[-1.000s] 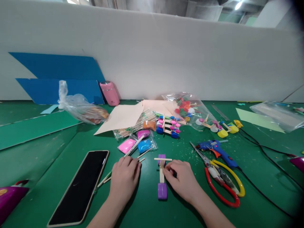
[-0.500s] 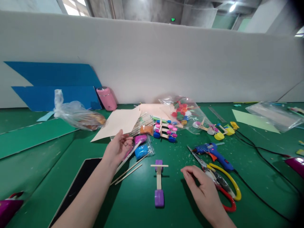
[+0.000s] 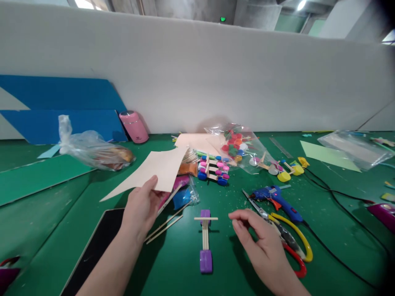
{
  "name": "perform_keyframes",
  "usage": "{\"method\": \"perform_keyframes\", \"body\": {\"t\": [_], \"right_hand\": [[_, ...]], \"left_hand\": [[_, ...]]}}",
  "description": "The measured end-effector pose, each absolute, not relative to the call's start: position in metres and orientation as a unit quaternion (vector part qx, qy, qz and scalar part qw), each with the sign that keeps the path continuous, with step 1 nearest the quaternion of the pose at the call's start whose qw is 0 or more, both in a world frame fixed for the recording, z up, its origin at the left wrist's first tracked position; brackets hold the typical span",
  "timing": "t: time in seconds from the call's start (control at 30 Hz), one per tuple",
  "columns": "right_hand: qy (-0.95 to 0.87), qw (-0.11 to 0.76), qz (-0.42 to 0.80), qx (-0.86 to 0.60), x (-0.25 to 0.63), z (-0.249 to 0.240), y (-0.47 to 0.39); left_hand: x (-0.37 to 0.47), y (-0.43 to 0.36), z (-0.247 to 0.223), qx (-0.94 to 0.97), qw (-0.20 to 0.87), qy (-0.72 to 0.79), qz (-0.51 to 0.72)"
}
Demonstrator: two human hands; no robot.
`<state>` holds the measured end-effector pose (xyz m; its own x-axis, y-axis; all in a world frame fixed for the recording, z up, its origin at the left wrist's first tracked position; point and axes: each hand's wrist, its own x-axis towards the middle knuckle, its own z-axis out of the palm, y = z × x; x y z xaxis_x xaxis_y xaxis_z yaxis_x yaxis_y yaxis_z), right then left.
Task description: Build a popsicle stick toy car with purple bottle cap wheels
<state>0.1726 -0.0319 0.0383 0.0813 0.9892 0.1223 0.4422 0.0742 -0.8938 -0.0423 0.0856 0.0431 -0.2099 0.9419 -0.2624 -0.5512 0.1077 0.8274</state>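
My left hand [image 3: 142, 205] grips the near edge of a pale cream paper sheet [image 3: 151, 168], thumb on top, with the sheet raised over the craft supplies. My right hand [image 3: 259, 238] hovers at the right with fingers curled and a gap between thumb and index; nothing shows in it. Between the hands stands a small stick model [image 3: 205, 236] with purple blocks at both ends and a thin stick across its far end. Loose wooden sticks [image 3: 166, 228] lie beside my left hand. Blue clay [image 3: 182, 199] in a bag is partly behind the sheet.
Scissors [image 3: 304, 242] and a blue glue gun [image 3: 277, 201] with its cable lie right. Colourful wheeled models [image 3: 213, 169] and a bag of caps [image 3: 236, 144] are further back. A pink cup [image 3: 134, 126], a tied plastic bag [image 3: 95, 150] and a dark tablet [image 3: 98, 246] are left.
My left hand has closed on the cream sheet, which is now lifted and bent. My right hand has shifted slightly left. The view has turned a little.
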Motion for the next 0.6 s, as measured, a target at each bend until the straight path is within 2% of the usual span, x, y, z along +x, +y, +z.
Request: {"method": "perform_keyframes", "body": {"t": [0.2,0.27,0.47,0.6], "right_hand": [[-0.481,0.453,0.569,-0.490,0.143,0.055,-0.023],[-0.443,0.463,0.616,-0.458,0.132,0.057,-0.021],[-0.442,0.502,0.636,-0.386,0.102,0.064,-0.015],[-0.490,0.510,0.599,-0.376,0.091,0.065,-0.007]], "left_hand": [[-0.036,0.037,0.034,0.327,0.456,0.519,0.644],[-0.036,0.026,0.030,0.348,0.422,0.534,0.645],[-0.036,-0.003,0.030,0.367,0.360,0.631,0.581],[-0.041,-0.022,0.026,0.395,0.345,0.632,0.570]]}}
